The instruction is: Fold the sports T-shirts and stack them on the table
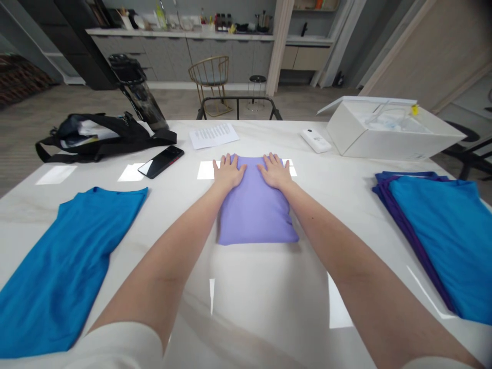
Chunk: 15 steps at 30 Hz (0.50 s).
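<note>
A lavender garment (255, 210), folded into a compact rectangle, lies flat on the white table in front of me. My left hand (228, 171) rests on its far left corner, fingers spread and palm down. On the far right corner lies my right hand (274, 171), also flat with its fingers apart. Neither hand grips the cloth. To the left a blue garment (77, 256) is spread out lengthwise. At the right edge is a stack of folded clothes, with a bright blue garment (449, 230) on top and a purple garment (417, 251) showing beneath it.
Along the table's far side are a black bag (111, 138), a dark bottle (142, 95), a phone (161, 161), a printed sheet (214, 136), a small white device (315, 140) and an open white box (395, 136). A black chair back (238, 100) stands beyond the far edge.
</note>
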### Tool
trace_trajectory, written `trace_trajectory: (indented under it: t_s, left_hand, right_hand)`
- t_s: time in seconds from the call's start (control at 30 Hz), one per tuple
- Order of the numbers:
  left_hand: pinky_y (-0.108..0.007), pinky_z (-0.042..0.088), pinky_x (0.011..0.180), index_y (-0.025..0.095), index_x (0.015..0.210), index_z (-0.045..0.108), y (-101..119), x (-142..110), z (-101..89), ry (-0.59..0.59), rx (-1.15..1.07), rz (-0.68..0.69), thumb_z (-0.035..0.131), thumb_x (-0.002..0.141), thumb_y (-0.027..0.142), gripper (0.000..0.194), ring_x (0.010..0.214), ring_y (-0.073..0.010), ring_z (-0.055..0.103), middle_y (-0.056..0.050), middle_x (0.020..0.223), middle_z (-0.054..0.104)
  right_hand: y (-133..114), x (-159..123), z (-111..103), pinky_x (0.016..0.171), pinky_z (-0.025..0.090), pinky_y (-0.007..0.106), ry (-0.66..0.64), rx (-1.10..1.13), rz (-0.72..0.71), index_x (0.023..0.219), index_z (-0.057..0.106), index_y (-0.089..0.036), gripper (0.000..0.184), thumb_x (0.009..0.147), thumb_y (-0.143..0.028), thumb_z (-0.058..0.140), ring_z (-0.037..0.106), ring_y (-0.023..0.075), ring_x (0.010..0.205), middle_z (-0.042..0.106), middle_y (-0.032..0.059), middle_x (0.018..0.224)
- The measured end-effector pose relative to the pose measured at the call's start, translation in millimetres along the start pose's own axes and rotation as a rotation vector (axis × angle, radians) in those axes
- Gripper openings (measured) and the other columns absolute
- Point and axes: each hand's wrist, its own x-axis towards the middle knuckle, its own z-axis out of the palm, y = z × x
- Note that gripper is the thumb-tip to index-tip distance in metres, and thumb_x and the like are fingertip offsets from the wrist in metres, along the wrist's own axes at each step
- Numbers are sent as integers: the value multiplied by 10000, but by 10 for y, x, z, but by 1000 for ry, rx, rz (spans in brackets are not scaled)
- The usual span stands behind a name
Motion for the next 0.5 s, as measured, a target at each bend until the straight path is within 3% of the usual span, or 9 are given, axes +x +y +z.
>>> trace_trajectory:
  t_s: [0.07, 0.13, 0.23, 0.3, 0.37, 0.43, 0.5]
  left_hand:
    - [-619, 77, 1277, 118, 1586, 384, 64, -68, -33, 78, 1, 81, 359, 1026, 368, 613, 1581, -334, 221, -171, 1689, 287]
    - [-511, 130, 1299, 60, 1560, 408, 164, -195, -38, 95, -46, 248, 336, 998, 205, 585, 1573, -282, 258, -182, 1676, 317]
    - [-413, 286, 1258, 95, 1530, 467, 270, -482, 3, -41, -179, 375, 297, 996, 154, 563, 1498, -233, 417, -159, 1609, 451]
    - [-449, 284, 1258, 147, 1532, 483, 254, -704, 29, -86, -166, 336, 294, 1031, 228, 542, 1497, -250, 421, -134, 1602, 467]
    - [-525, 210, 1279, 176, 1556, 460, 183, -906, 21, -65, -79, 255, 311, 1056, 365, 555, 1549, -289, 323, -123, 1650, 390]
    - [-597, 148, 1278, 167, 1573, 431, 114, -1064, -27, -31, 2, 164, 329, 1049, 497, 628, 1571, -329, 259, -144, 1675, 331]
    - [-622, 125, 1272, 114, 1562, 433, 101, -1180, -94, 1, 54, 123, 334, 1044, 496, 651, 1565, -353, 262, -188, 1668, 328]
  right_hand:
    - [-57, -77, -40, 1235, 89, 672, 50, -9, 7, 1630, 310, -114, 669, 1071, -473, 232, 165, 329, 1582, 202, 154, 1715]
    - [-178, -217, -48, 1255, 105, 611, 111, -9, -68, 1609, 336, -64, 622, 1062, -343, 241, 184, 311, 1579, 232, 174, 1703]
    - [-343, -519, 9, 1263, 165, 536, 64, 35, -201, 1620, 332, -104, 602, 1051, -262, 209, 236, 275, 1568, 271, 135, 1698]
    - [-356, -729, 58, 1260, 171, 556, 13, 41, -198, 1634, 323, -168, 598, 1071, -325, 197, 250, 277, 1563, 283, 95, 1698]
    - [-280, -898, 74, 1259, 146, 589, 8, 17, -144, 1641, 316, -207, 618, 1081, -449, 215, 229, 294, 1569, 258, 76, 1707]
    - [-173, -1016, 38, 1255, 137, 609, 4, -3, -83, 1646, 305, -211, 671, 1070, -550, 237, 209, 317, 1573, 220, 82, 1718]
    - [-116, -1104, -28, 1248, 132, 629, -15, -21, -33, 1643, 303, -186, 676, 1072, -542, 245, 209, 326, 1572, 214, 109, 1716]
